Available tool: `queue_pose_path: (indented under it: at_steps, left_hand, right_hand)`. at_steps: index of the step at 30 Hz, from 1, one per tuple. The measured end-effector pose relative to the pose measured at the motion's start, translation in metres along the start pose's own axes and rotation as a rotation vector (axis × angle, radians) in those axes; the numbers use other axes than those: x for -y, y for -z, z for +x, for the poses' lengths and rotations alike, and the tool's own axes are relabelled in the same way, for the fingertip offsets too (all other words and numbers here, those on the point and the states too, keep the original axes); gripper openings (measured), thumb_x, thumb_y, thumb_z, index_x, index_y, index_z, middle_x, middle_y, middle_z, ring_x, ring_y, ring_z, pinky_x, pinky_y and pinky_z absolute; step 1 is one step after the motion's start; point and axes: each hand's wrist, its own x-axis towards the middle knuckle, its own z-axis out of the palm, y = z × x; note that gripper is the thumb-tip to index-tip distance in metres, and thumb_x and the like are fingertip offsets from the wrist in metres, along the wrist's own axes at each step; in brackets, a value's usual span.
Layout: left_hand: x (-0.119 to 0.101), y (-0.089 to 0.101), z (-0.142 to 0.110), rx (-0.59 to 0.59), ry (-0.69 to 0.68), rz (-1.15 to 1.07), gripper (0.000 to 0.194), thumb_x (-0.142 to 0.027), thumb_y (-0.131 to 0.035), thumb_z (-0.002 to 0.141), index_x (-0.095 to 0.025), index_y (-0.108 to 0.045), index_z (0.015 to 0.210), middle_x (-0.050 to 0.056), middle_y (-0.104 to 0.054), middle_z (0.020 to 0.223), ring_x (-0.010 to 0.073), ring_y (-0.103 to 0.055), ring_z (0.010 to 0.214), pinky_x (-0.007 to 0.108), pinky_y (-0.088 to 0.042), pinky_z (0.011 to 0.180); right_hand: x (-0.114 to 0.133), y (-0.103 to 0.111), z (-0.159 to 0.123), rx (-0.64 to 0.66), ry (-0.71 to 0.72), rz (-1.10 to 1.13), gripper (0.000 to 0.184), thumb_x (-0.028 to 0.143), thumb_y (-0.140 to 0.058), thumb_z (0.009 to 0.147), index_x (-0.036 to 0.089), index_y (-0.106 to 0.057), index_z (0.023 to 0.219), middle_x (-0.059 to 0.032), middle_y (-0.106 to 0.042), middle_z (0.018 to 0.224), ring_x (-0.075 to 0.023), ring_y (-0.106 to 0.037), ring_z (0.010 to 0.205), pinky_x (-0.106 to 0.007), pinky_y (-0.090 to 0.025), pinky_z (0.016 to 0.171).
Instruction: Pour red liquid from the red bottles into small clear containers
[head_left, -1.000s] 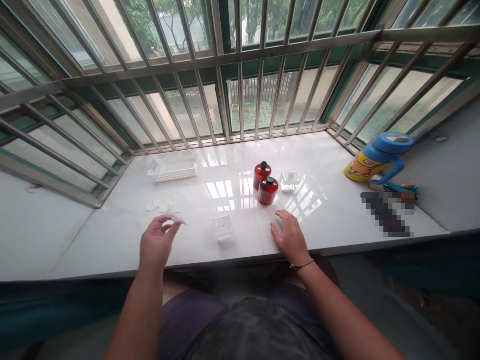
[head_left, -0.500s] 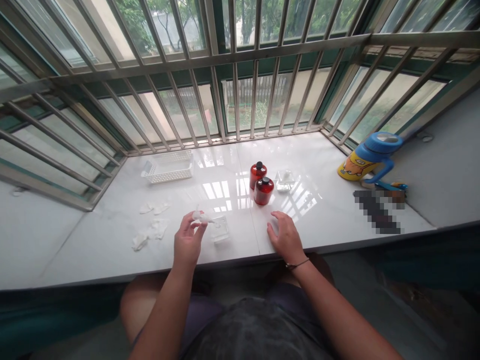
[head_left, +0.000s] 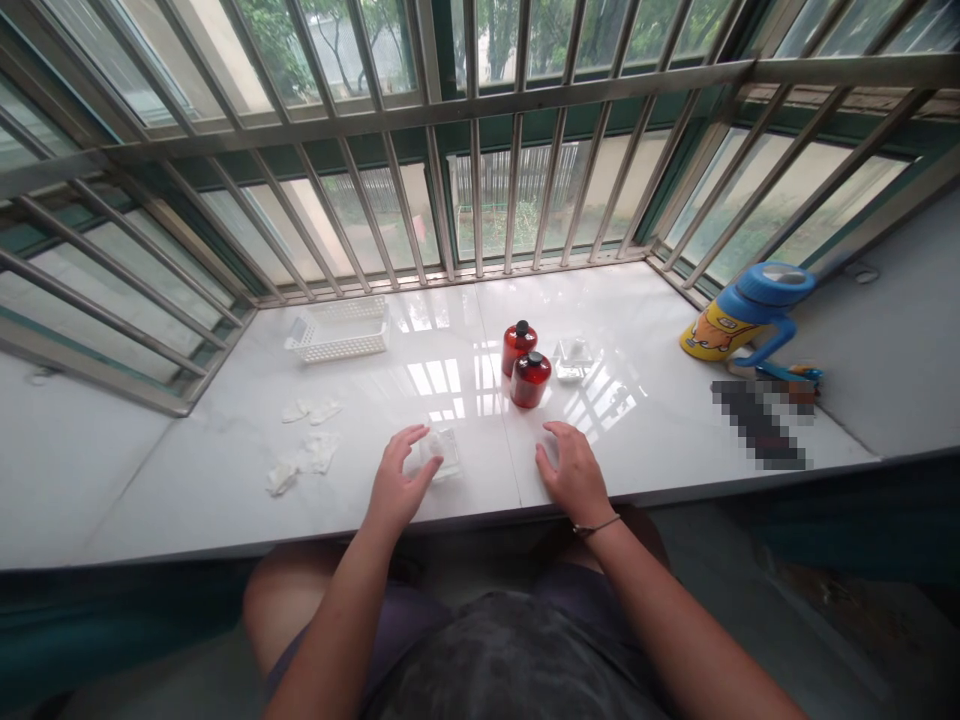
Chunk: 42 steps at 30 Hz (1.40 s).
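Note:
My left hand (head_left: 401, 482) is open, thumb and fingers apart, at the left side of a small clear square dish (head_left: 451, 462). A white wad that looks like cotton (head_left: 435, 445) sits at the dish, near my fingertips and partly hidden by them. My right hand (head_left: 576, 475) rests by the counter's front edge, fingers loosely curved and apart, holding nothing. Beyond it stand two red-brown bottles with black caps, the nearer bottle (head_left: 530, 382) in front of the farther bottle (head_left: 517, 350). A second clear dish (head_left: 574, 362) with something white in it lies right of them.
White crumpled pieces (head_left: 319, 452) lie on the left of the white counter (head_left: 225, 480). A white perforated basket (head_left: 345, 345) is at the back left. At the right stand a blue-and-yellow flask (head_left: 739, 315) and a blurred dark object (head_left: 761, 425). Metal bars (head_left: 514, 200) line the window.
My left hand has moved right to the dish and let go of the white wad, its fingers now spread. The right hand has stayed almost in place.

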Motion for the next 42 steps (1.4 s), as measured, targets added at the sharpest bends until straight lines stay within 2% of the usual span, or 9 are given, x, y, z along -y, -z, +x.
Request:
queue_pose_path:
  at_steps: [4, 10, 14, 18, 29, 34, 38, 40, 42]
  left_hand:
    - [0.007, -0.011, 0.001, 0.084, 0.150, -0.035, 0.082, -0.047, -0.093, 0.079, -0.030, -0.057, 0.151, 0.011, -0.060, 0.159, 0.0367, -0.057, 0.147, 0.054, -0.045, 0.124]
    - [0.001, -0.037, 0.001, 0.119, 0.167, -0.067, 0.081, -0.046, -0.097, 0.074, -0.027, -0.060, 0.143, 0.011, -0.067, 0.150, 0.0350, -0.062, 0.142, 0.050, -0.045, 0.124]
    - [-0.015, -0.055, -0.006, 0.172, 0.091, -0.093, 0.078, -0.044, -0.098, 0.072, -0.028, -0.062, 0.139, 0.009, -0.069, 0.145, 0.0331, -0.065, 0.137, 0.049, -0.049, 0.120]
    - [-0.026, -0.066, -0.012, 0.164, 0.083, -0.109, 0.073, -0.038, -0.096, 0.075, -0.027, -0.061, 0.139, 0.010, -0.070, 0.143, 0.0325, -0.066, 0.135, 0.049, -0.051, 0.118]
    - [-0.029, -0.067, -0.012, 0.153, 0.059, -0.083, 0.065, -0.032, -0.091, 0.079, -0.026, -0.062, 0.137, 0.009, -0.071, 0.140, 0.0304, -0.069, 0.129, 0.045, -0.054, 0.114]
    - [-0.029, -0.067, -0.013, 0.150, 0.047, -0.092, 0.063, -0.028, -0.088, 0.080, -0.026, -0.061, 0.137, 0.008, -0.070, 0.140, 0.0294, -0.069, 0.129, 0.045, -0.054, 0.114]
    - [-0.027, -0.067, -0.013, 0.162, 0.049, -0.096, 0.063, -0.029, -0.088, 0.080, -0.027, -0.061, 0.137, 0.008, -0.070, 0.141, 0.0302, -0.068, 0.131, 0.046, -0.053, 0.115]
    - [-0.026, -0.066, -0.012, 0.164, 0.048, -0.099, 0.067, -0.030, -0.090, 0.078, -0.027, -0.061, 0.137, 0.008, -0.070, 0.141, 0.0309, -0.067, 0.132, 0.046, -0.052, 0.116]
    - [-0.026, -0.066, -0.012, 0.161, 0.044, -0.107, 0.068, -0.033, -0.092, 0.076, -0.027, -0.061, 0.137, 0.009, -0.070, 0.141, 0.0317, -0.067, 0.132, 0.047, -0.052, 0.116]
  right_hand:
    - [0.000, 0.001, 0.001, 0.007, -0.009, 0.033, 0.036, 0.027, -0.059, 0.104, 0.021, -0.059, 0.139, -0.0178, -0.070, 0.128, -0.0368, -0.065, 0.123, -0.062, -0.057, 0.108]
    - [0.015, 0.010, 0.006, 0.034, -0.022, 0.149, 0.029, 0.029, -0.060, 0.103, 0.023, -0.065, 0.131, -0.0151, -0.073, 0.130, -0.0339, -0.068, 0.125, -0.060, -0.057, 0.111]
    - [0.051, 0.018, 0.005, 0.095, -0.069, 0.290, 0.035, 0.032, -0.061, 0.106, 0.026, -0.061, 0.140, -0.0126, -0.072, 0.139, -0.0291, -0.069, 0.131, -0.052, -0.060, 0.111]
    - [0.084, 0.018, 0.006, 0.171, -0.213, 0.574, 0.042, 0.033, -0.068, 0.103, 0.027, -0.057, 0.143, -0.0119, -0.073, 0.141, -0.0291, -0.070, 0.133, -0.053, -0.057, 0.116]
    - [0.095, -0.002, 0.015, 0.208, -0.267, 0.625, 0.040, 0.031, -0.069, 0.101, 0.028, -0.058, 0.139, -0.0102, -0.078, 0.128, -0.0288, -0.077, 0.123, -0.048, -0.064, 0.104]
    - [0.095, -0.004, 0.012, 0.149, -0.233, 0.542, 0.041, 0.030, -0.072, 0.098, 0.029, -0.058, 0.137, -0.0089, -0.077, 0.123, -0.0280, -0.075, 0.117, -0.052, -0.060, 0.108]
    - [0.095, -0.003, 0.006, 0.101, -0.245, 0.467, 0.047, 0.036, -0.080, 0.092, 0.027, -0.056, 0.131, -0.0063, -0.071, 0.104, -0.0279, -0.072, 0.102, -0.053, -0.061, 0.101]
    - [0.098, -0.003, 0.003, 0.096, -0.272, 0.501, 0.058, 0.039, -0.083, 0.089, 0.026, -0.050, 0.134, -0.0091, -0.069, 0.113, -0.0295, -0.071, 0.109, -0.054, -0.060, 0.105]
    - [0.101, -0.002, 0.000, 0.140, -0.267, 0.584, 0.073, 0.037, -0.083, 0.089, 0.027, -0.039, 0.147, -0.0153, -0.066, 0.136, -0.0329, -0.064, 0.133, -0.059, -0.052, 0.116]
